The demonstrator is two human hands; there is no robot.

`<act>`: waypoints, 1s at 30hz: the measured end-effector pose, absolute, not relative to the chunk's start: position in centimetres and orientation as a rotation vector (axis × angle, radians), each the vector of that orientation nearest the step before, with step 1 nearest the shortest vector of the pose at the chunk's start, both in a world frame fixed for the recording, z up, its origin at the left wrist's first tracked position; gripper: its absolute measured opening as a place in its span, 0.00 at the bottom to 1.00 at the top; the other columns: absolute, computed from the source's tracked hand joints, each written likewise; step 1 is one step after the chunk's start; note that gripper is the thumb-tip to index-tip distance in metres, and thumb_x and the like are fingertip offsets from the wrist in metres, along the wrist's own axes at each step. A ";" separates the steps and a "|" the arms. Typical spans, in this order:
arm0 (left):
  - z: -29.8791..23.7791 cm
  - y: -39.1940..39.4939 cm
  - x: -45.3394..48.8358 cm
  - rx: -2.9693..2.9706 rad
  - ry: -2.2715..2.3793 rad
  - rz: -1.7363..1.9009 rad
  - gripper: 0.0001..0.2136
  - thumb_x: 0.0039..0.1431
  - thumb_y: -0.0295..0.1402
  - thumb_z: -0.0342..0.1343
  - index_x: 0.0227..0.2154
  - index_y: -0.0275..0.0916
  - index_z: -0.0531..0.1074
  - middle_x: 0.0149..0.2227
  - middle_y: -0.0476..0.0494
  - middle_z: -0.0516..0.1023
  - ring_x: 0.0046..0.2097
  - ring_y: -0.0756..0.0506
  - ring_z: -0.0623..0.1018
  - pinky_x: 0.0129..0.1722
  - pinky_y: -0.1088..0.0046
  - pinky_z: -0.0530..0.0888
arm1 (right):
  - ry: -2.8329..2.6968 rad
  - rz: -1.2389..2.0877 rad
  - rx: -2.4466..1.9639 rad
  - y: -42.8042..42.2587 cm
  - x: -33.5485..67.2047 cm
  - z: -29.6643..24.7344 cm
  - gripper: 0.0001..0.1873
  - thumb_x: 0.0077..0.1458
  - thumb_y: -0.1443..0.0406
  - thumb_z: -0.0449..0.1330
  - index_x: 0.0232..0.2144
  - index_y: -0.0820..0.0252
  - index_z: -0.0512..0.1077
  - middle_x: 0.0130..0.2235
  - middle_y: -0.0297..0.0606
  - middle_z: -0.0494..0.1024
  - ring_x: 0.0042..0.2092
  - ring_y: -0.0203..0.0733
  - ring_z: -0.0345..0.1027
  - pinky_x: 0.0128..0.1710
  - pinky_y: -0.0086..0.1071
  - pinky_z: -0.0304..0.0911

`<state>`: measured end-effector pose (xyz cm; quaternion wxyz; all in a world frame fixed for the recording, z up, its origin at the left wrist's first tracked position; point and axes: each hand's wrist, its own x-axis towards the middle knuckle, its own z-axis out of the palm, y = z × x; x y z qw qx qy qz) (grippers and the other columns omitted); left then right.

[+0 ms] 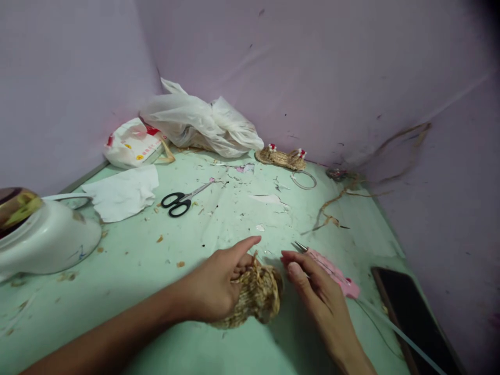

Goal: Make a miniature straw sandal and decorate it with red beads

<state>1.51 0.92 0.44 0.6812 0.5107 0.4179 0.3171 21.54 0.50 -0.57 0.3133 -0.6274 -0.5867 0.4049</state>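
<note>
A small woven piece of brown straw, curled with a rough braided edge, is gripped in my left hand. The fingers of that hand are wrapped over its upper left side, and the thumb sticks out to the right. My right hand is just right of the straw piece, apart from it. Its thumb and index finger are pressed close together; anything between them is too small to make out. Beyond the right hand lies a pink tool with a pointed metal tip, partly hidden by the fingers.
Black-handled scissors, a white cloth and a white pot-like vessel are on the left. White plastic bags and a beaded woven piece line the wall. Loose straw strands, a wire ring and a phone are right.
</note>
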 end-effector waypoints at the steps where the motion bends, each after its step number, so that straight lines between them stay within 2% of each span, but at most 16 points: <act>1: 0.8 1.1 1.4 1.236 0.913 0.673 0.35 0.46 0.18 0.51 0.60 0.40 0.55 0.42 0.39 0.77 0.43 0.40 0.76 0.45 0.64 0.69 | -1.541 1.128 -1.611 0.6 21.5 -0.3 0.20 0.53 0.50 0.54 0.40 0.56 0.73 0.44 0.43 0.76 0.47 0.51 0.68 0.47 0.42 0.63; 3: 1.3 1.5 1.1 1.390 0.920 0.628 0.32 0.47 0.18 0.50 0.58 0.39 0.59 0.39 0.40 0.79 0.40 0.40 0.77 0.42 0.64 0.70 | -1.538 1.415 -1.482 0.8 21.4 0.0 0.18 0.54 0.53 0.54 0.42 0.56 0.73 0.45 0.42 0.76 0.47 0.49 0.68 0.48 0.41 0.62; 6: 1.3 2.0 0.8 1.564 1.028 0.612 0.26 0.47 0.19 0.49 0.52 0.39 0.68 0.38 0.42 0.79 0.39 0.41 0.77 0.40 0.66 0.71 | -1.483 1.755 -1.289 0.7 20.8 -0.3 0.16 0.54 0.59 0.58 0.45 0.56 0.71 0.43 0.39 0.77 0.43 0.44 0.70 0.44 0.36 0.64; 9: 0.7 2.1 0.6 1.753 1.060 0.579 0.20 0.49 0.20 0.50 0.44 0.41 0.73 0.39 0.45 0.78 0.41 0.44 0.76 0.42 0.66 0.71 | -1.406 1.846 -1.193 0.5 20.3 -1.2 0.16 0.50 0.65 0.62 0.44 0.57 0.71 0.39 0.36 0.77 0.39 0.40 0.70 0.40 0.31 0.64; 12: -0.1 1.7 0.7 1.950 1.139 0.657 0.13 0.51 0.22 0.49 0.37 0.38 0.75 0.40 0.41 0.75 0.41 0.44 0.74 0.43 0.65 0.71 | -1.350 1.898 -1.208 0.4 20.1 -1.8 0.15 0.50 0.67 0.60 0.43 0.59 0.72 0.35 0.36 0.77 0.33 0.37 0.69 0.31 0.28 0.64; 15: -0.6 1.1 0.8 2.145 1.251 0.827 0.11 0.53 0.23 0.48 0.32 0.35 0.75 0.39 0.37 0.72 0.39 0.43 0.73 0.38 0.65 0.72 | -1.391 1.856 -1.252 0.4 20.1 -1.9 0.15 0.51 0.68 0.58 0.43 0.60 0.72 0.34 0.36 0.78 0.32 0.37 0.69 0.29 0.29 0.64; 19: -0.6 0.0 1.0 2.242 1.209 0.955 0.10 0.56 0.22 0.46 0.31 0.33 0.74 0.28 0.42 0.73 0.30 0.47 0.73 0.29 0.71 0.71 | -1.572 1.623 -1.359 0.4 20.3 -1.6 0.16 0.49 0.68 0.58 0.43 0.61 0.73 0.41 0.41 0.78 0.43 0.45 0.71 0.45 0.39 0.64; 21: -0.6 -0.4 1.0 2.206 1.206 0.978 0.09 0.56 0.21 0.47 0.31 0.32 0.73 0.27 0.42 0.74 0.29 0.49 0.74 0.29 0.74 0.71 | -1.672 1.471 -1.441 0.4 20.5 -1.5 0.18 0.49 0.66 0.59 0.45 0.62 0.72 0.45 0.44 0.77 0.48 0.48 0.69 0.51 0.44 0.61; 24: -0.7 -0.6 1.1 2.118 1.217 1.006 0.09 0.55 0.20 0.47 0.30 0.32 0.73 0.27 0.42 0.74 0.29 0.50 0.74 0.29 0.76 0.71 | -1.770 1.359 -1.444 0.2 20.7 -1.6 0.20 0.51 0.65 0.57 0.48 0.63 0.70 0.48 0.47 0.74 0.50 0.48 0.67 0.52 0.45 0.59; 27: -0.9 -0.4 1.2 2.043 1.223 1.003 0.08 0.54 0.20 0.48 0.29 0.33 0.73 0.27 0.44 0.75 0.29 0.51 0.74 0.29 0.78 0.71 | -1.816 1.272 -1.347 0.2 20.9 -1.6 0.15 0.55 0.65 0.53 0.44 0.61 0.72 0.48 0.46 0.72 0.51 0.46 0.65 0.52 0.44 0.59; 30: -1.1 -0.3 1.3 1.998 1.250 0.966 0.08 0.53 0.20 0.49 0.29 0.34 0.73 0.27 0.46 0.75 0.29 0.51 0.74 0.30 0.78 0.71 | -1.806 1.181 -1.297 0.3 20.7 -1.3 0.14 0.58 0.63 0.50 0.42 0.57 0.73 0.50 0.44 0.71 0.53 0.45 0.62 0.53 0.44 0.57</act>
